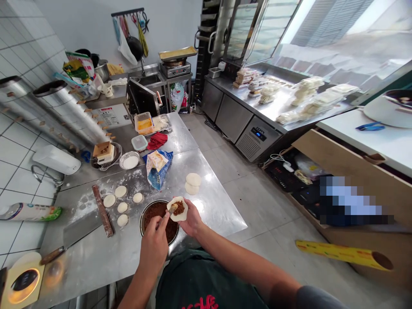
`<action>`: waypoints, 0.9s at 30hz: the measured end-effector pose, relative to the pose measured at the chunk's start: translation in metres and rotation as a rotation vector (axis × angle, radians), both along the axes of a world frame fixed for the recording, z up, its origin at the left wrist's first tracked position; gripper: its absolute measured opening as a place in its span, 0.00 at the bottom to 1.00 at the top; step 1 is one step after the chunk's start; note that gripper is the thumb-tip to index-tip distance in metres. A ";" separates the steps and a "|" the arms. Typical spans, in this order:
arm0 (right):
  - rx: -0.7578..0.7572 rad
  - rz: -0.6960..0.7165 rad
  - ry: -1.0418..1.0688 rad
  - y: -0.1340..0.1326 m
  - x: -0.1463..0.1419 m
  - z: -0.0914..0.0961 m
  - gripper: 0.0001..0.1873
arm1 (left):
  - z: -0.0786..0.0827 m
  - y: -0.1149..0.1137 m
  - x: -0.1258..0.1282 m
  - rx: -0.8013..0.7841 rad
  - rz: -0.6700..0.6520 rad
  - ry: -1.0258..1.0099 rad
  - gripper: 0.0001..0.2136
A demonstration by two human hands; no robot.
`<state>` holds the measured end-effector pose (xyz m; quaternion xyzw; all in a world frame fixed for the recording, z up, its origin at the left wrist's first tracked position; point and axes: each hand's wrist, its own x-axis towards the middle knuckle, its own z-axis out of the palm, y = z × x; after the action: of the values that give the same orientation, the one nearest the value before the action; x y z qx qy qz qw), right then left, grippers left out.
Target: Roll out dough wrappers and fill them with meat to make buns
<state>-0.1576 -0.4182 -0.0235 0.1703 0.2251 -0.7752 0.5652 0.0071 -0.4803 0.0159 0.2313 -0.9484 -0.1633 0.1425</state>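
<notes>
My right hand (pixel 192 219) cups a round dough wrapper (pixel 177 215) with a dab of brown filling (pixel 179 207) on it, held over the edge of a metal bowl (pixel 142 220) of the same filling. My left hand (pixel 153 245) is closed on a thin stick-like tool (pixel 169 212) whose tip presses into the filling on the wrapper. Two flattened wrappers (pixel 193 183) lie on the steel table (pixel 212 210) just beyond the bowl. Several small dough discs (pixel 121 192) sit to the left of the bowl on a floured patch.
A wooden rolling pin (pixel 103 211) and a cleaver (pixel 75 234) lie left of the discs. Behind them are a blue flour bag (pixel 158 168), a bowl of flour (pixel 129 162), a scale (pixel 103 152), a red cloth (pixel 157 140) and plastic tubs. A tiled aisle runs on the right.
</notes>
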 end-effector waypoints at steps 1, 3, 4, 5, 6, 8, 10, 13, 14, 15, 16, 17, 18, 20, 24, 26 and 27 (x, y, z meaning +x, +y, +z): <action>-0.016 0.003 -0.002 0.000 -0.001 0.003 0.17 | 0.003 -0.002 -0.002 -0.018 0.000 0.014 0.27; -0.051 0.011 -0.011 0.001 -0.001 0.007 0.17 | 0.006 -0.004 -0.004 -0.057 -0.016 0.002 0.28; -0.058 0.012 -0.011 0.001 -0.001 0.008 0.17 | 0.006 -0.004 -0.004 -0.071 -0.026 -0.020 0.29; -0.051 0.011 -0.008 0.001 -0.001 0.009 0.17 | 0.006 -0.004 -0.004 -0.076 -0.034 -0.040 0.30; -0.036 0.010 -0.001 0.001 -0.001 0.010 0.16 | 0.005 -0.003 -0.003 -0.076 -0.037 -0.051 0.30; -0.011 0.016 0.015 0.001 -0.002 0.010 0.17 | 0.003 -0.001 -0.002 -0.075 -0.047 -0.047 0.30; -0.004 0.032 0.017 0.001 -0.003 0.009 0.17 | 0.001 0.002 -0.002 -0.064 -0.071 -0.058 0.30; 0.026 0.071 -0.003 0.004 -0.008 0.007 0.19 | 0.003 0.001 -0.001 0.038 -0.098 -0.140 0.30; 0.041 0.086 -0.005 0.005 -0.011 0.007 0.20 | 0.005 -0.001 0.001 0.092 -0.096 -0.163 0.29; 0.055 0.098 -0.003 0.007 -0.015 0.006 0.20 | 0.007 -0.005 0.003 0.141 -0.080 -0.183 0.28; 0.064 0.108 0.001 0.010 -0.019 0.005 0.19 | 0.008 -0.011 0.006 0.177 -0.047 -0.208 0.27; 0.070 0.116 0.005 0.013 -0.023 0.004 0.18 | 0.007 -0.017 0.010 0.193 0.006 -0.254 0.26; 0.077 0.120 0.008 0.017 -0.027 0.003 0.16 | 0.004 -0.023 0.013 0.194 0.073 -0.327 0.25; 0.092 0.129 0.005 0.025 -0.034 -0.002 0.16 | -0.009 -0.034 0.021 0.179 0.176 -0.533 0.24; 0.118 0.155 -0.014 0.039 -0.043 -0.012 0.16 | -0.043 -0.045 0.021 0.233 0.173 -0.747 0.20; 0.126 0.171 -0.032 0.042 -0.047 -0.016 0.15 | -0.052 -0.056 0.004 0.286 0.158 -0.676 0.19; 0.142 0.168 -0.043 0.042 -0.050 -0.017 0.15 | -0.053 -0.065 -0.010 0.316 0.162 -0.593 0.19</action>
<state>-0.2071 -0.3762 -0.0408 0.2072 0.2807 -0.7032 0.6195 -0.0026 -0.5456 -0.0376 0.3626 -0.8900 -0.2222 -0.1645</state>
